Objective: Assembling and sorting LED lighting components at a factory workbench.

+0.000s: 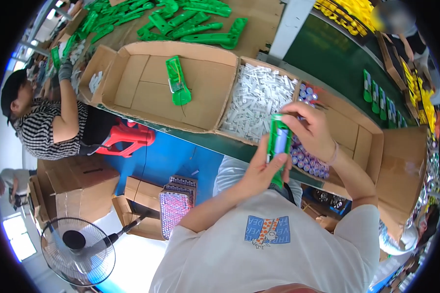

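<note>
My left hand is closed around a green plastic housing, its thumb lying along the front. A blue-purple cylindrical cell sits lengthwise in the housing's open recess. At the housing's upper end, the bent fingers of my right hand touch its edge; anything small between those fingertips is hidden. Just beyond my hands lies a carton of small white strips. Under my right forearm several purple cells stand packed together, partly covered by the arm.
An open cardboard tray holds one wired green housing. Loose green housings are heaped behind it. Another carton stands right. At left are a co-worker, a red stool, a fan and stacked cell trays.
</note>
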